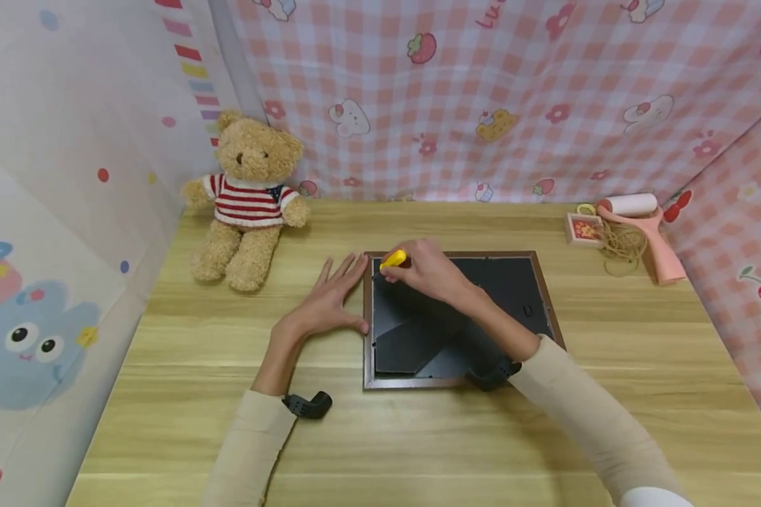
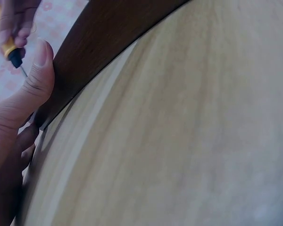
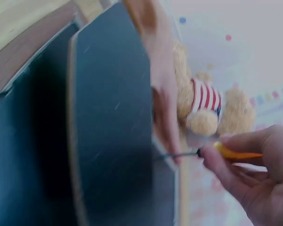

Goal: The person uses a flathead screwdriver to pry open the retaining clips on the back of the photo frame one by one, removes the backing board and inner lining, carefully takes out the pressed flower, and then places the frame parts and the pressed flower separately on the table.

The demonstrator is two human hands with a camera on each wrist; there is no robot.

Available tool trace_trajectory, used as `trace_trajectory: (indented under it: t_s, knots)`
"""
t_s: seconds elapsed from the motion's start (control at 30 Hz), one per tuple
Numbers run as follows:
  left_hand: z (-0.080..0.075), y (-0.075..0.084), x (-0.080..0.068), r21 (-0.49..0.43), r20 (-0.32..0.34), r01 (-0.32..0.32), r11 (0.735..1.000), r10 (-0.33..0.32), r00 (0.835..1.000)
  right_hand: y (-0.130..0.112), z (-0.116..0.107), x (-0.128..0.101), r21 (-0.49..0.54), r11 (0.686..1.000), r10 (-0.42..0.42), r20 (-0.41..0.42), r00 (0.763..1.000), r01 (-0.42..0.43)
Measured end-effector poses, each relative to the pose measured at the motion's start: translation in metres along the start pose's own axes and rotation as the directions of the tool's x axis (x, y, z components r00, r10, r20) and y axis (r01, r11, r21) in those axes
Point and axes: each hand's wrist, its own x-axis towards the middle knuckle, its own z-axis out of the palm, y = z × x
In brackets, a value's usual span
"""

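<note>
A brown picture frame point(image 1: 368, 331) lies face down on the wooden table, its black backing board point(image 1: 514, 289) up with a black stand flap point(image 1: 412, 338) on it. My right hand point(image 1: 421, 271) grips a small yellow-handled screwdriver point(image 1: 393, 259) at the frame's far left corner; its thin shaft point(image 3: 177, 154) points at the backing's edge. My left hand point(image 1: 330, 299) lies flat on the table, fingers straight, thumb point(image 2: 35, 80) pressing against the frame's left rail point(image 2: 99, 42).
A teddy bear point(image 1: 247, 197) in a striped jumper sits at the back left. At the back right lie a pink lint roller point(image 1: 640, 225), a small square box point(image 1: 585, 229) and rubber bands point(image 1: 623, 243). Fabric walls enclose the table.
</note>
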Motion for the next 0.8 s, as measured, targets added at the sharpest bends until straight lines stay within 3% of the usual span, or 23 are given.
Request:
trace_trajectory:
  t_s: [0.13, 0.23, 0.43, 0.6, 0.8]
  knots:
    - [0.000, 0.000, 0.000, -0.004, -0.002, -0.007, 1.000, 0.007, 1.000, -0.016, 0.001, 0.009, -0.137, 0.988, -0.062, 0.033, 0.998, 0.066]
    - [0.002, -0.001, 0.000, 0.003, -0.004, -0.016, 1.000, 0.016, 1.000, -0.021, -0.001, 0.010, -0.150, 0.988, -0.039, 0.061, 0.997, 0.048]
    - [0.004, 0.003, -0.002, -0.007, -0.007, -0.033, 0.999, 0.033, 0.999, -0.013, -0.015, -0.008, 0.008, 0.995, 0.102, 0.081, 0.991, -0.103]
    - [0.005, 0.013, -0.014, 0.036, 0.017, -0.059, 0.998, 0.058, 0.998, 0.002, -0.025, -0.039, 0.169, 0.981, 0.074, 0.134, 0.988, -0.096]
    - [0.010, 0.018, -0.030, 0.094, 0.060, -0.061, 0.994, 0.055, 0.997, 0.018, -0.013, -0.067, 0.286, 0.949, 0.060, 0.245, 0.968, -0.131]
